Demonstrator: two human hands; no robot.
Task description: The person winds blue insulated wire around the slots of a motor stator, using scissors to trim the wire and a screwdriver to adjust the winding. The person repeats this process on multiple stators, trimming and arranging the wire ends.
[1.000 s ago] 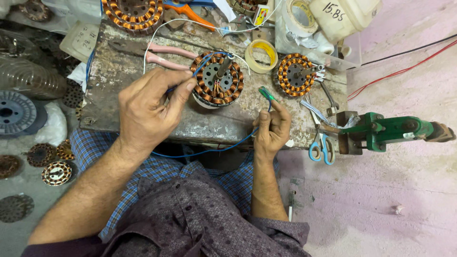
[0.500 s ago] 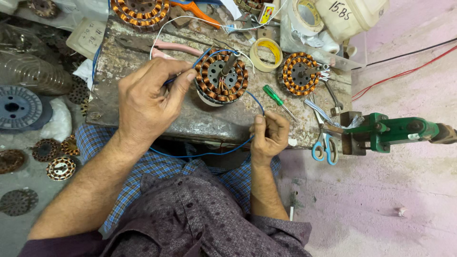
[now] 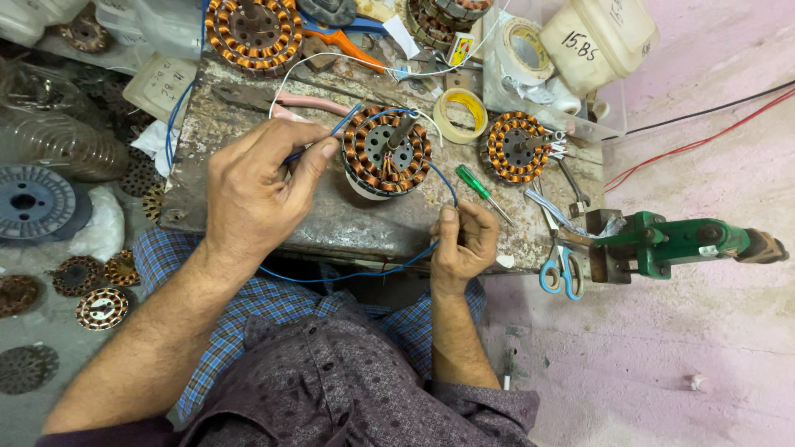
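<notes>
item: left hand point(image 3: 252, 194) — lying over the worn bench point(image 3: 348, 223), its grip closing thumb and forefinger on the blue wire point(image 3: 364, 273) just left of the copper-wound stator point(image 3: 387, 151). item: right hand point(image 3: 462, 242) — resting at the near edge of the bench, its grip curling shut and pinching the same blue wire, which is looping down below the bench edge between the two hands and arcing up past the stator's right side. the stator is sitting upright near the middle of the bench, a shaft sticking up from its centre.

surrounding stock: green-handled screwdriver point(image 3: 479, 186) lying just right of the stator; second wound stator point(image 3: 517, 147) further right; roll of yellow tape point(image 3: 460, 114) behind, between the two; pink-handled pliers point(image 3: 302, 106) lying behind the left hand; blue-handled scissors point(image 3: 563, 269) hanging at the bench's right end, beside a green clamp tool point(image 3: 671, 242); a larger wound stator point(image 3: 252, 31) sitting at the far edge.
</notes>
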